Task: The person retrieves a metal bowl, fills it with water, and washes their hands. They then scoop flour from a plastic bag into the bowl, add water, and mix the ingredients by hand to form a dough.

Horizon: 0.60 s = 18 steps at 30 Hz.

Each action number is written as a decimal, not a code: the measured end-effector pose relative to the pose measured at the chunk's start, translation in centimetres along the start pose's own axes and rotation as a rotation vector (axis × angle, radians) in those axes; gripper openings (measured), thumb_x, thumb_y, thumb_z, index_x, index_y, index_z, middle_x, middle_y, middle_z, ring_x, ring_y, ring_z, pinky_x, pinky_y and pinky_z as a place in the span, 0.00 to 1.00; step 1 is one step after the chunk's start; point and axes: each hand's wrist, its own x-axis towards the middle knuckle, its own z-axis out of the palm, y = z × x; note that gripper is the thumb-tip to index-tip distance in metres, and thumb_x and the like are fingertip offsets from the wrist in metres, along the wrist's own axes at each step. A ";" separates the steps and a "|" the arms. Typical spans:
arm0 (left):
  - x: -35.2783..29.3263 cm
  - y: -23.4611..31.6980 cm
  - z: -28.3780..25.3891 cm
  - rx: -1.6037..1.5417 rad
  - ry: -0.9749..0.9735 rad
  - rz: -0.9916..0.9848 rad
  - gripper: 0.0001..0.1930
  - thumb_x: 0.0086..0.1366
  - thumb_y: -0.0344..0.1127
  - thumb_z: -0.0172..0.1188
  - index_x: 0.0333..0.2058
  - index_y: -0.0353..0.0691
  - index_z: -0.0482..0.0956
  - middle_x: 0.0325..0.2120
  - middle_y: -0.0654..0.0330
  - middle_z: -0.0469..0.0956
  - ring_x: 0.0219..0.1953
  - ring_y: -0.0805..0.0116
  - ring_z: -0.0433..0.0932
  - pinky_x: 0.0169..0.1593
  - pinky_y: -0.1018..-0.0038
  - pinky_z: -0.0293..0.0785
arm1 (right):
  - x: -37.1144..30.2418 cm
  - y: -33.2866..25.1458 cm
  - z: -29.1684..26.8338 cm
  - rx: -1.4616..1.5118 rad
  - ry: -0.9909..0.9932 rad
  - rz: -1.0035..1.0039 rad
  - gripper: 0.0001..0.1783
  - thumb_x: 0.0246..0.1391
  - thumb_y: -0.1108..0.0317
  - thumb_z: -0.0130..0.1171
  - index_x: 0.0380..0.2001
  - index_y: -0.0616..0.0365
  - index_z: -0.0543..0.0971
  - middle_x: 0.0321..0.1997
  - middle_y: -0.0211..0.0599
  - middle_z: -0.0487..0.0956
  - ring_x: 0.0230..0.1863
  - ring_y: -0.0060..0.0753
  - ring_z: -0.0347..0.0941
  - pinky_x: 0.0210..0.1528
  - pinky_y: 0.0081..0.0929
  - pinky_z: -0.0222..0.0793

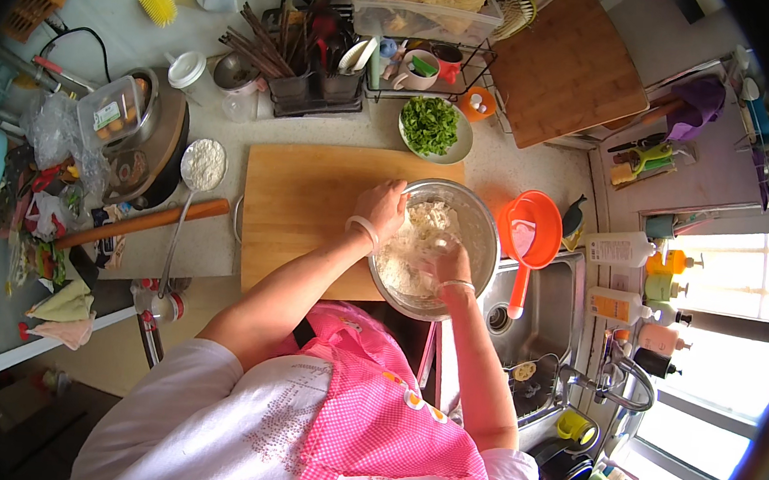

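Observation:
A metal mixing bowl (489, 266) rests over the right side of a wooden board (307, 178). Inside it lies a crumbly mix of flour and dough (437, 217). My left hand (381, 212) grips the bowl's left rim, fingers wrapped over the edge. Down in the bowl, my right hand (448, 266) is in the flour mix; its fingers are blurred and partly covered. Just right of the bowl, an orange-red dipper (550, 232) sits at the sink's edge with its handle toward me. A plate of chopped greens (431, 127) stands beyond the bowl.
A long ladle of flour (203, 166) and a wooden rolling pin (148, 224) lie left of the board. The sink (538, 313) is at the right, with several bottles (621, 249) by the window. Utensil holders (315, 92) and an upright cutting board (568, 73) stand behind.

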 end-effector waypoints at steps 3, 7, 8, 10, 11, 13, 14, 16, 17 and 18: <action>0.2 0.1 0.1 -0.017 -0.009 0.015 0.06 0.61 0.34 0.49 0.30 0.38 0.72 0.29 0.49 0.76 0.32 0.47 0.75 0.34 0.56 0.71 | 2.4 0.6 -3.1 -0.832 0.278 -0.245 0.19 0.48 0.72 0.49 0.46 0.56 0.75 0.33 0.55 0.79 0.37 0.53 0.77 0.40 0.44 0.72; 0.2 -0.2 0.0 -0.001 -0.039 0.028 0.07 0.61 0.33 0.49 0.31 0.37 0.72 0.29 0.49 0.76 0.32 0.47 0.75 0.35 0.56 0.71 | 3.4 -3.0 -2.0 -1.129 0.201 -0.232 0.19 0.49 0.58 0.52 0.46 0.47 0.75 0.32 0.50 0.80 0.37 0.51 0.77 0.40 0.43 0.71; 0.3 -0.1 0.1 -0.009 -0.025 0.040 0.07 0.61 0.33 0.49 0.31 0.36 0.71 0.29 0.49 0.76 0.32 0.47 0.75 0.35 0.56 0.71 | 3.9 -2.9 -0.8 -1.131 0.222 -0.255 0.19 0.50 0.56 0.52 0.45 0.46 0.76 0.32 0.50 0.80 0.37 0.50 0.77 0.41 0.43 0.71; 0.1 -0.2 0.3 -0.011 0.005 0.055 0.07 0.60 0.33 0.49 0.31 0.36 0.71 0.29 0.49 0.76 0.32 0.47 0.75 0.35 0.57 0.71 | 4.2 -3.8 2.2 -1.101 0.199 -0.277 0.19 0.52 0.50 0.48 0.43 0.45 0.77 0.35 0.47 0.80 0.40 0.49 0.77 0.43 0.44 0.71; 0.2 -0.4 0.4 -0.001 0.006 0.051 0.07 0.60 0.33 0.49 0.31 0.36 0.71 0.29 0.49 0.76 0.33 0.48 0.75 0.35 0.57 0.71 | 4.1 -4.7 3.7 -1.072 0.162 -0.273 0.21 0.53 0.47 0.46 0.42 0.44 0.77 0.38 0.46 0.80 0.42 0.48 0.76 0.45 0.45 0.70; 0.4 -0.6 0.7 0.008 -0.001 0.052 0.07 0.60 0.33 0.49 0.31 0.36 0.72 0.30 0.48 0.76 0.33 0.48 0.75 0.35 0.57 0.72 | 3.7 -4.4 5.8 -1.138 0.026 -0.309 0.20 0.52 0.53 0.47 0.44 0.49 0.77 0.44 0.46 0.78 0.50 0.45 0.72 0.54 0.47 0.63; 0.2 -0.6 0.8 0.010 -0.009 0.050 0.07 0.59 0.33 0.49 0.32 0.37 0.72 0.30 0.48 0.76 0.33 0.48 0.75 0.35 0.57 0.72 | 2.9 -3.2 6.2 -1.270 -0.037 -0.464 0.20 0.51 0.55 0.48 0.45 0.51 0.76 0.48 0.46 0.76 0.54 0.45 0.69 0.57 0.47 0.60; 0.3 -0.7 0.4 0.014 -0.013 0.038 0.06 0.59 0.33 0.49 0.32 0.37 0.72 0.30 0.48 0.76 0.33 0.47 0.75 0.35 0.57 0.72 | 0.5 -1.2 5.5 -1.297 -0.234 -0.764 0.21 0.49 0.59 0.50 0.47 0.53 0.75 0.55 0.46 0.71 0.60 0.43 0.62 0.62 0.47 0.53; 0.2 -0.6 0.3 0.020 -0.029 0.039 0.06 0.59 0.33 0.49 0.32 0.37 0.71 0.30 0.48 0.76 0.33 0.48 0.75 0.35 0.57 0.72 | -0.6 -0.7 4.2 -1.186 -0.360 -0.893 0.22 0.48 0.60 0.50 0.48 0.54 0.74 0.57 0.46 0.69 0.63 0.43 0.59 0.64 0.48 0.50; 0.2 -0.5 0.0 0.028 -0.042 0.036 0.07 0.60 0.33 0.48 0.31 0.37 0.71 0.30 0.48 0.76 0.33 0.48 0.75 0.36 0.57 0.72 | -1.7 -1.8 2.8 -1.233 -0.556 -0.952 0.24 0.51 0.59 0.49 0.53 0.49 0.71 0.63 0.44 0.63 0.66 0.46 0.55 0.64 0.49 0.50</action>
